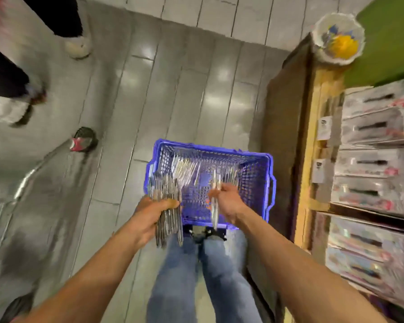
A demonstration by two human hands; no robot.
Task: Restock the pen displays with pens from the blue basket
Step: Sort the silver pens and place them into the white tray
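My left hand [149,217] grips a thick bundle of pens [167,206], banked for stocking; my right hand [229,203] pinches a few more pens [214,201] above the blue basket [254,173] on the floor. Remaining pens [184,169] lie inside. Pen displays [378,159] stand right.

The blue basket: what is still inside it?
Inside the blue basket lie some clear pens, blurred, so no count is possible. The right hand with its few pens and the left hand with its bundle cover the near part.
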